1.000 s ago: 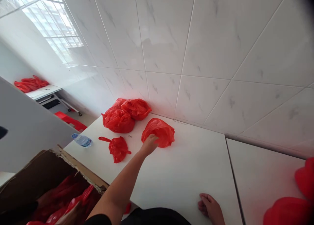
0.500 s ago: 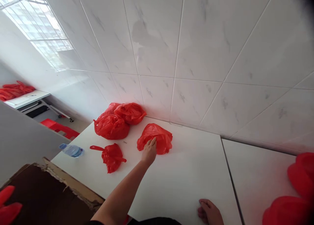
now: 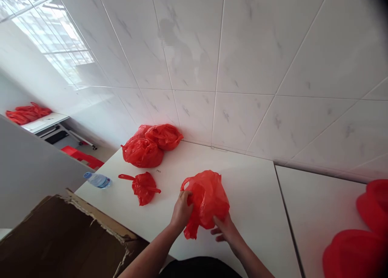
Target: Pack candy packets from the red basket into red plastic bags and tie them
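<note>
Red bag [image 3: 212, 197] is pinched at its L side by L hand [image 3: 181, 211], grip closed; w/ R hand [image 3: 228, 230], grip part-open, weight should be supported gently.

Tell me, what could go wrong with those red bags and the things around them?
The thin red bag might tear where the left hand grips it near a handle loop, with the right hand at its other side. The bottle lies on its side near the table's edge, so a bump could roll it off, perhaps toward the open cardboard box.
</note>
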The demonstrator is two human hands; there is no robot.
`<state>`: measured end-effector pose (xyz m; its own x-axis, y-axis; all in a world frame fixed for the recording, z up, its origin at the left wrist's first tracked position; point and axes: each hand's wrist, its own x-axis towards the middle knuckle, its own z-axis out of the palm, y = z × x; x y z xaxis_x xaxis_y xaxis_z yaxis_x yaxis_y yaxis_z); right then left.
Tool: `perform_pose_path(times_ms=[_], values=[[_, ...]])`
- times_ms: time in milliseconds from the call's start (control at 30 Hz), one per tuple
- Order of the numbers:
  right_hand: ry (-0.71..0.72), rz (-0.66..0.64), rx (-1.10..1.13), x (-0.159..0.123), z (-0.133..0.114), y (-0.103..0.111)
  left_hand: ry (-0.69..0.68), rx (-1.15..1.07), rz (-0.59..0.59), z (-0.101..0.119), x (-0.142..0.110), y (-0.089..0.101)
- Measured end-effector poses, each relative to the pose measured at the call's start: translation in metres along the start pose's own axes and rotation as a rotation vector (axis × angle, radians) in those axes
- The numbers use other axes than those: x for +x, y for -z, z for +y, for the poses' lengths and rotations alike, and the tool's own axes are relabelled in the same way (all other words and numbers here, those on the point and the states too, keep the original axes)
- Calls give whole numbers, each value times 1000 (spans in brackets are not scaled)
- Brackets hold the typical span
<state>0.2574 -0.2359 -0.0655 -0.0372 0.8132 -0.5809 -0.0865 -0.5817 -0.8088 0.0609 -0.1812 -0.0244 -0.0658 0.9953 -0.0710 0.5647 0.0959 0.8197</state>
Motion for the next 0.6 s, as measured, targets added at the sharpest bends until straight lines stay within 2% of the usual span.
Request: perform_pose_path(times_ms=[67, 167, 267, 333, 400, 433, 467, 500, 533, 600], values=[[-44, 4, 116, 10, -22, -12, -37, 21, -18, 3, -2, 7], [-114, -27, 350, 33, -43, -6, 0, -40, 79, 7, -4, 21], [12, -93, 539, 53, -45, 10, 119, -244, 174, 12, -3, 37], [60, 33, 563, 59, -36, 19, 188, -487, 158, 18, -3, 44], [-10, 233, 519, 55, -24, 24, 244, -753, 94, 26, -2, 47], [-67, 288, 497, 48, -18, 25, 269, -860, 60, 30, -2, 46], [-126, 275, 491, 39, -14, 25, 291, -939, 26, 33, -3, 44], [-171, 193, 504, 28, -11, 25, 309, -989, -10, 37, -4, 40], [-187, 60, 530, 16, -11, 23, 319, -1018, -55, 40, -5, 34], [-120, -234, 579, -9, -14, 20, 305, -1021, -183, 44, -7, 20]])
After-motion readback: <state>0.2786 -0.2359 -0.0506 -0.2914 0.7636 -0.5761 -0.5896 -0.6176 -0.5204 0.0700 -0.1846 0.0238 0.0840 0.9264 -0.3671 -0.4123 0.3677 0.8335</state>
